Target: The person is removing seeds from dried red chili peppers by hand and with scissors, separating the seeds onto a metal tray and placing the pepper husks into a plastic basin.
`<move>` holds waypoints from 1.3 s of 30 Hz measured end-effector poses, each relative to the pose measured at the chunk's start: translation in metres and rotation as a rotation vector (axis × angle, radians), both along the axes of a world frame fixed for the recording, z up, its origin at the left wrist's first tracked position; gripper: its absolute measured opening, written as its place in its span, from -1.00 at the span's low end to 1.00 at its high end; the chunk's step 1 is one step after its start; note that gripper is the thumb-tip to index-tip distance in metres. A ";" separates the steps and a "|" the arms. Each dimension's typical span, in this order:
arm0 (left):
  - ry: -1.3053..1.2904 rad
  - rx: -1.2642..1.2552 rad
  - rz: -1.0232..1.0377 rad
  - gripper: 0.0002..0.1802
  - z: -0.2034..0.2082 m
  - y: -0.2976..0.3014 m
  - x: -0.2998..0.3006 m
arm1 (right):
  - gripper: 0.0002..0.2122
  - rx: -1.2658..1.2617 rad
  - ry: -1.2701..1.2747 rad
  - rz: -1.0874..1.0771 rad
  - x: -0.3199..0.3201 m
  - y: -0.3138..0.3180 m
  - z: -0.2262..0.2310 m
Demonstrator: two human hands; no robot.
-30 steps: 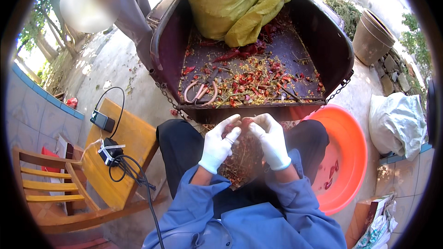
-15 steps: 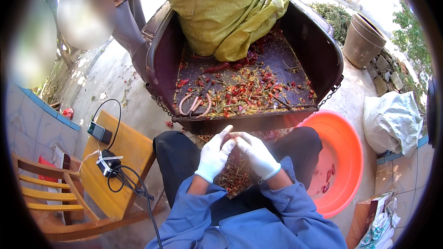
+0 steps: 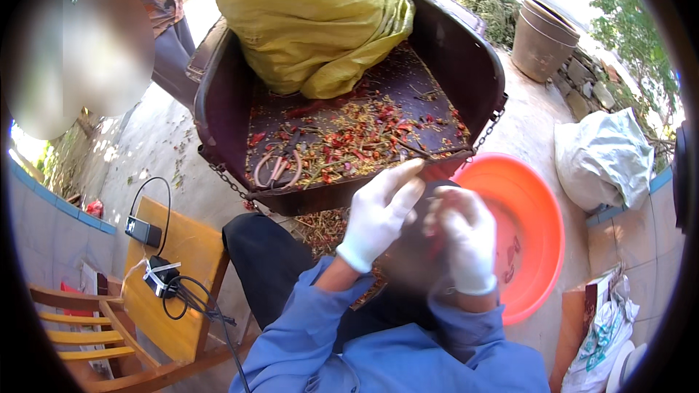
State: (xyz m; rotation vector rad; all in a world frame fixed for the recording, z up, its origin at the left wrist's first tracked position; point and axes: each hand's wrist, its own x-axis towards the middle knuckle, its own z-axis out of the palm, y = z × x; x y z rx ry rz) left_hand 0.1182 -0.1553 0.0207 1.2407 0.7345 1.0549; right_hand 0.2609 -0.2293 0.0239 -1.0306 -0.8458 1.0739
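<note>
My left hand (image 3: 380, 212), in a white glove, is above my lap with its fingers stretched toward the cart and nothing visible in them. To its right, my gloved right hand (image 3: 467, 236) is curled and blurred by motion. Something red shows at its fingers, looking like dried chili peppers (image 3: 435, 234); how many cannot be made out. Beside that hand sits an orange-red plastic basin (image 3: 547, 247) with a few dark red peppers in it. In front, a dark metal cart bed (image 3: 477, 65) holds red pepper scraps, stems and yellow seeds (image 3: 357, 131). Pink-handled scissors (image 3: 278, 169) lie at its near edge.
A yellow woven sack (image 3: 313, 22) stands in the cart. On the left are a wooden chair (image 3: 175, 306) with black cabled devices and a standing person (image 3: 171, 51). A white sack (image 3: 604, 160) and a brown bucket (image 3: 545, 40) are on the right.
My hands, together before, have separated. Both moved right, the right one farther, toward the basin, with red showing at its fingers. The view has shifted, so the cart appears farther left.
</note>
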 end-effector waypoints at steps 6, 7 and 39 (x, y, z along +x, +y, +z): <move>0.179 0.578 -0.204 -0.48 -0.022 -0.005 0.113 | -0.82 0.032 -0.143 -0.466 0.078 -0.056 0.012; 0.276 0.550 -0.273 -0.49 -0.028 -0.010 0.120 | -0.81 0.008 -0.146 -0.496 0.085 -0.061 0.010; 0.285 0.424 0.088 -0.71 -0.027 -0.006 -0.028 | -0.83 -0.185 -0.239 0.062 -0.002 0.013 -0.005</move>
